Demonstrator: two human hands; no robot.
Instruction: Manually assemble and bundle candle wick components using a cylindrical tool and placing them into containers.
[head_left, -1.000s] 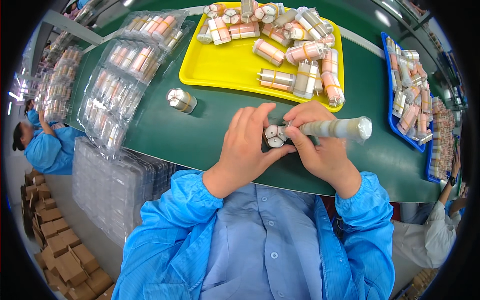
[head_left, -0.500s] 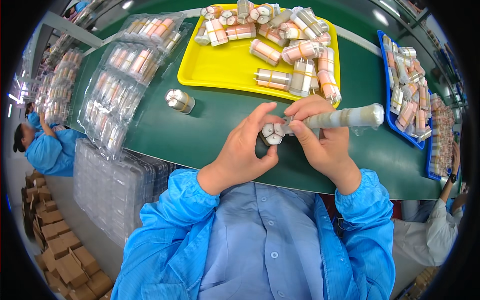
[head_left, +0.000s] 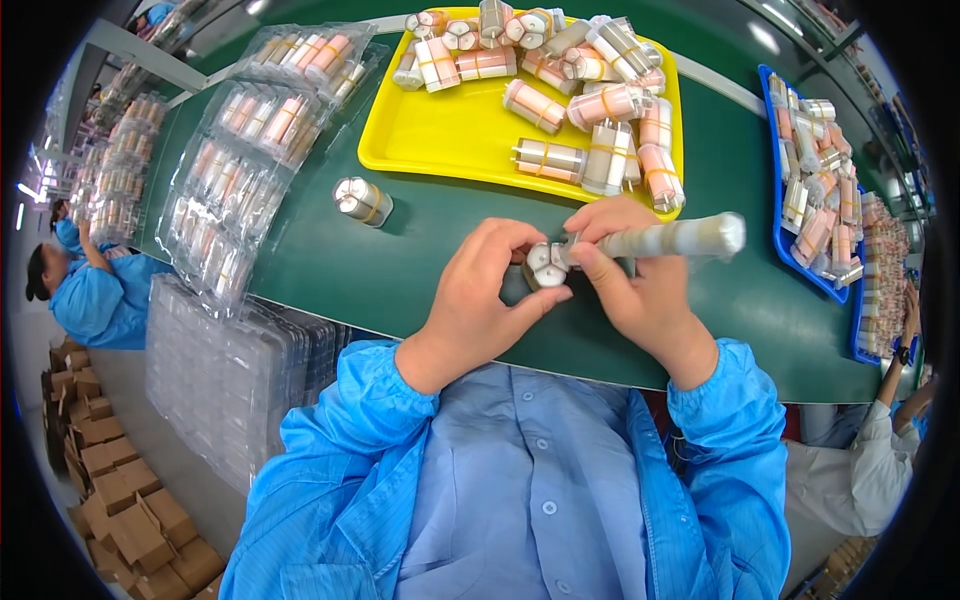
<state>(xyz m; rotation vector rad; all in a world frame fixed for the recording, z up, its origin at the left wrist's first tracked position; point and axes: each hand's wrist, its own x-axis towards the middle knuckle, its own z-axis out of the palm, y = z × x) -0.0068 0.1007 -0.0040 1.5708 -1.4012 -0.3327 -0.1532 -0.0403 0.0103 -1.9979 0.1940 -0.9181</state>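
Just beyond the table's near edge, my left hand (head_left: pixel 478 300) curls its fingers and thumb around a bundle of three cylinders (head_left: pixel 546 266), whose white round ends face up. My right hand (head_left: pixel 640 290) grips a long tool (head_left: pixel 690 238) wrapped in pale tape and clear plastic. The tool's narrow metal end meets the bundle's right side; its exact shape is hidden by my fingers. Another banded bundle (head_left: pixel 363 202) lies alone on the green table, left of my hands. Beyond them, a yellow tray (head_left: pixel 430 140) holds several pink, white and grey bundles.
Clear plastic blister trays (head_left: pixel 215 205) filled with cylinders line the left side. Stacked clear trays (head_left: pixel 215 370) stand below the table edge. A blue tray (head_left: pixel 795 250) of bundles sits at right. Cardboard boxes (head_left: pixel 140 530) lie on the floor; co-workers (head_left: pixel 95 300) are at both sides.
My left fingers have closed in nearer around the bundle. The tool's wrapped end has swung slightly left and nearer to me. The bundle stays almost in place.
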